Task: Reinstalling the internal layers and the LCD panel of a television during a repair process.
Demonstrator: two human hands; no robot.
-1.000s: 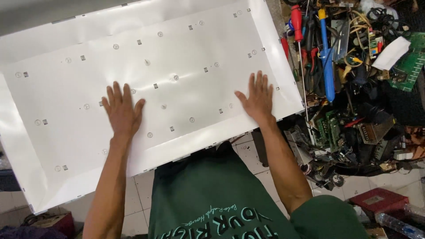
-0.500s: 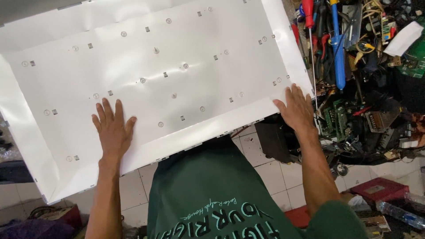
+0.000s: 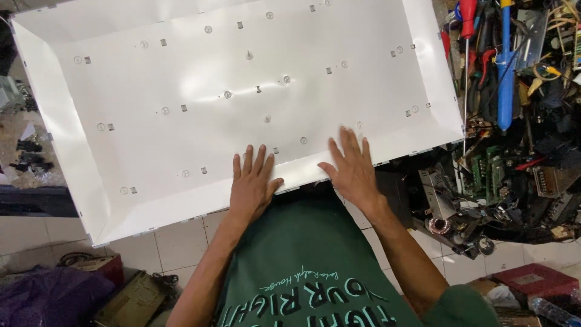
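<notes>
A: Showing both hands flat on the large white rectangular reflector sheet (image 3: 242,103), fingers spread, grasping nothing.

B: Positions?

A: Left hand (image 3: 253,184) and right hand (image 3: 351,169) lie close together at the sheet's near edge. The sheet lies spread flat before the person; a heap of screwdrivers and circuit boards (image 3: 514,121) lies just beside its right edge.

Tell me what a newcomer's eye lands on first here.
First, the big white sheet panel with angled edges and small holes, filling the upper left and middle. Next, the left hand and right hand, both flat with spread fingers on its near edge at centre. Then the heap of tools and circuit boards crowded along the right side.
</notes>
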